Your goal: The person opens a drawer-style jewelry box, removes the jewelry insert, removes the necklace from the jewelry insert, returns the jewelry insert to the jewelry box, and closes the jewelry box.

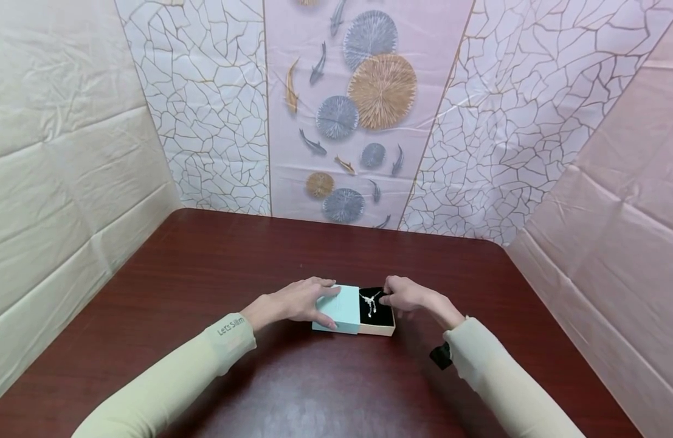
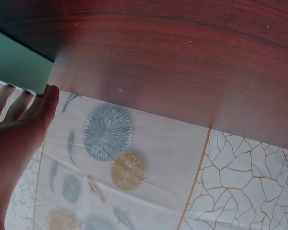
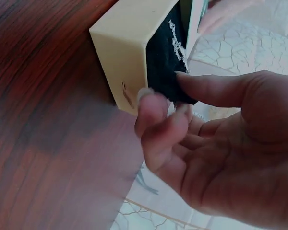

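Observation:
A light turquoise jewelry box sleeve lies on the table, with its cream tray slid partly out to the right. On the tray's black padded insert rests a silvery necklace with dangling pendants. My left hand grips the sleeve from the left, thumb towards the near side and fingers towards the far side. At the tray's right end, my right hand pinches the edge, its thumb over the black insert and its curled fingers outside the end wall. The fingers partly hide that corner in the right wrist view.
The dark red wooden table runs under both forearms. Behind it hangs a patterned backdrop, with pale fabric walls at left and right. A black device sits at the right wrist.

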`<action>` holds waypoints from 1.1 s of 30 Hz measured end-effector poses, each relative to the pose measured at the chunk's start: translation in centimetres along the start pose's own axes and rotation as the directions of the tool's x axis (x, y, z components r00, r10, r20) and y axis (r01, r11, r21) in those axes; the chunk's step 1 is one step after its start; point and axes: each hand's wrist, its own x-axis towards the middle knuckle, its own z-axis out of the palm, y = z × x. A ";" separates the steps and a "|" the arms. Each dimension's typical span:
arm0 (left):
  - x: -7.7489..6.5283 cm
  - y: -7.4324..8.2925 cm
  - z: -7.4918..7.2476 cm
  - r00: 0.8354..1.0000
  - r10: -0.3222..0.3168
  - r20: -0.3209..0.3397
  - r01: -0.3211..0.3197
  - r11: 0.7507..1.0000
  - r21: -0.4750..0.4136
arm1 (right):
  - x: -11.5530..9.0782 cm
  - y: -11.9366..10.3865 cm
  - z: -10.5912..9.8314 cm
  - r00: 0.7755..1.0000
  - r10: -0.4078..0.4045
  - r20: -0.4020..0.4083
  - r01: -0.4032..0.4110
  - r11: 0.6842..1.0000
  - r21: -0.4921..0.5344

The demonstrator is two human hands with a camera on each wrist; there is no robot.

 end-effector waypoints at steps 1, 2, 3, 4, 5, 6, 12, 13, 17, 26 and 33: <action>0.0 0.0 0.0 1.000 0.001 0.000 -0.001 1.000 0.003 | 0.0 0.2 -0.1 1.000 -0.003 0.002 0.003 1.000 0.029; 0.0 0.0 0.0 1.000 0.004 -0.002 -0.004 1.000 0.005 | 0.0 0.3 -0.2 1.000 -0.003 0.000 0.003 0.998 0.059; 0.0 0.0 0.0 1.000 0.005 -0.004 -0.005 1.000 0.007 | 0.0 0.5 -0.2 1.000 0.000 -0.003 0.000 0.996 0.091; 0.0 0.0 0.0 1.000 0.004 -0.004 -0.004 1.000 0.007 | 0.0 0.7 -0.2 1.000 0.000 -0.008 0.001 0.992 0.124; 0.0 0.0 0.0 1.000 0.002 -0.004 -0.002 1.000 0.009 | 0.1 0.9 -0.2 1.000 -0.003 -0.009 0.005 0.988 0.152; 0.0 0.0 0.0 1.000 0.001 -0.004 -0.001 1.000 0.011 | 0.2 1.0 -0.2 1.000 -0.007 -0.008 0.009 0.984 0.176; 0.1 -0.1 0.0 1.000 -0.002 0.005 0.002 1.000 0.021 | 0.2 1.8 -0.4 1.000 -0.030 -0.006 0.030 0.956 0.291; 0.1 -0.1 0.0 1.000 0.000 0.005 0.000 1.000 0.021 | 0.2 1.9 -0.5 0.999 -0.032 -0.011 0.034 0.954 0.298; 0.1 0.0 0.0 1.000 0.011 -0.001 -0.011 1.000 0.024 | -0.1 2.3 -0.8 0.999 -0.036 -0.024 0.042 0.950 0.309; 0.1 0.1 -0.1 1.000 0.002 0.005 -0.002 0.999 0.044 | -1.3 3.0 -2.1 0.998 -0.047 -0.039 0.057 0.954 0.295; 0.3 0.3 -0.3 1.000 0.025 0.002 -0.025 0.997 0.073 | -1.8 3.2 -2.9 0.994 -0.077 -0.082 0.098 0.950 0.295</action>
